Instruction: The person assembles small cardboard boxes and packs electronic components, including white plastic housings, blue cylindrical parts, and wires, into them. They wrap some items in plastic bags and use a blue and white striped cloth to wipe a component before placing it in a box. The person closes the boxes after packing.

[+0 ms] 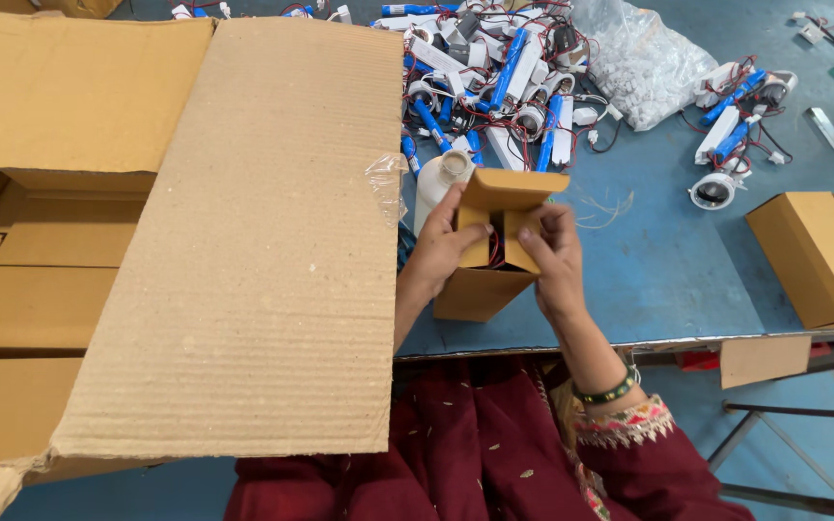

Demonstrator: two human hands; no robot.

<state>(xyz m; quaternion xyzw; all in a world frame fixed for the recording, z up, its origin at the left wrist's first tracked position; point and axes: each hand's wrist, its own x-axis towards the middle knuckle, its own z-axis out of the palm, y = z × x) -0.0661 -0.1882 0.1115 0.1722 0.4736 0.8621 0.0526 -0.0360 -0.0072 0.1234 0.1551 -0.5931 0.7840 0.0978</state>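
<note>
We see both hands at the near edge of a blue table point(687, 260), working on one small cardboard box point(483, 289). The left hand point(441, 249) is partly curled, its fingers wrapped against the left side of the box and its thumb pressing on one of the short inner flaps. The right hand point(554, 259) is curled in much the same way on the right side, fingertips bent over the other inner flap. So both hands have hold of the box, neither one spread flat nor fully fisted.

The box stands upright on the table, plain brown, taller than it is wide. Its top is open: the lid flap point(514, 188) stands up and tilts away from us, and the two side flaps are folded partway inward. A bit of red wire shows in the opening between the flaps.

Just behind the box and the left hand stands a white bulb housing point(433, 183). Further back lies a heap of white parts with blue batteries and red wires point(494, 77), beside a clear bag of small white pieces point(639, 63). Two closed boxes point(818, 253) sit at the right. A big open carton point(243, 241) fills the left, with small boxes packed inside.
</note>
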